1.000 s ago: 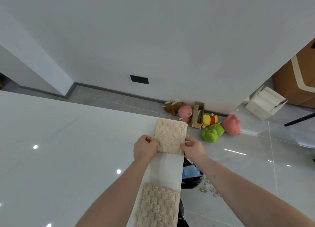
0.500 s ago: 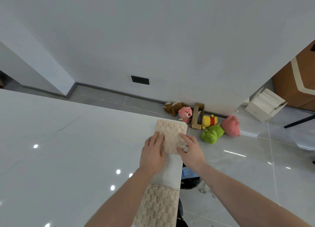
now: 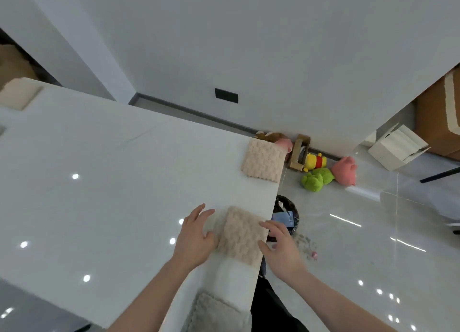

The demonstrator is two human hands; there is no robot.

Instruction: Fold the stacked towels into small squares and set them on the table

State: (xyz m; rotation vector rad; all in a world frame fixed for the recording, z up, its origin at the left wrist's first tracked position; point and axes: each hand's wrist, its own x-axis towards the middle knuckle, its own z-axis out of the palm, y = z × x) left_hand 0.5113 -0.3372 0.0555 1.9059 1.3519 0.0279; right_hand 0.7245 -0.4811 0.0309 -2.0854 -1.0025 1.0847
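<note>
1. Flanking the near folded towel (image 3: 242, 234), the left hand (image 3: 195, 237) and the right hand (image 3: 282, 247) are held open with fingers spread; nothing is gripped by either, and it cannot be told if the fingertips touch the cloth
2. The near folded towel lies flat on the white table (image 3: 112, 182), close to its right edge, as a small beige square with a woven, bumpy surface
3. The cloth is judged to be light, soft and thick; it is not fragile, but a fold may spring open, so it is best pressed flat or taken at two opposite edges
4. A second folded towel (image 3: 263, 161) is seen further along the same edge, at the far corner, well apart from the first
5. Another piece of textured cloth (image 3: 216, 314) is seen at the bottom, near the body; it is blurred
6. The glossy table may let a towel slide, and the edge is near, so a push to the right could drop it
7. Below, on the floor, a dark bin (image 3: 286, 214) and plush toys (image 3: 321, 172) are seen; nothing stands in the way on the table
</note>
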